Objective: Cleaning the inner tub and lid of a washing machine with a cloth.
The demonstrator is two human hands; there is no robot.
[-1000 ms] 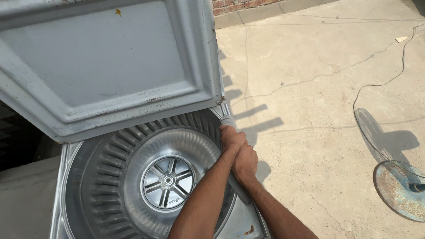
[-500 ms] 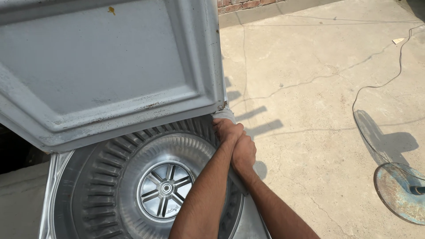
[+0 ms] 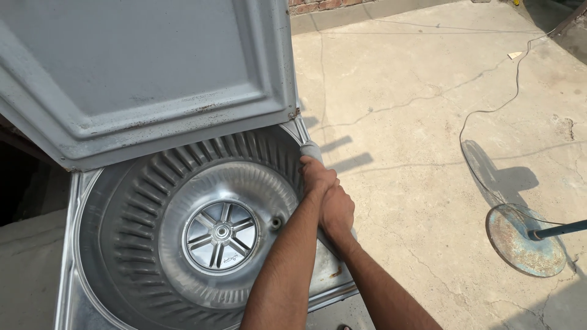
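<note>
Seen from the head camera, a person stood over a top-loading washing machine (image 3: 79, 287) on a sunlit concrete floor (image 3: 416, 122), both bare hands gathered at the right rim of its open steel drum (image 3: 140, 201). The left hand (image 3: 316, 177) lay farther up the rim, its fingers (image 3: 307, 164) curled tightly around a pale grey hose (image 3: 310, 149) that ran along the machine's right edge, just below the lower right corner of the raised lid (image 3: 153, 67). The right hand (image 3: 337, 211) sat directly behind it and touching it, fingers folded shut over the same hose, though how far they wrapped round it could not be told from this angle. Both forearms crossed the near right corner of the machine.

The lid, dull grey and flecked with rust along its seams, stood tilted up over the far half of the drum. Inside, the ribbed drum wall ringed a spoked pulsator (image 3: 220, 235) at the bottom, and a small round fitting (image 3: 276, 223) showed low on the wall near the left forearm.

On the floor well to the right of the machine stood the rusted round base (image 3: 520, 244) of a stand with a blue pole (image 3: 559, 230) rising from it. A thin dark cable (image 3: 489, 110) snaked across the cracked concrete toward the far right corner, and a strip of brick wall (image 3: 312, 5) edged the far side.
</note>
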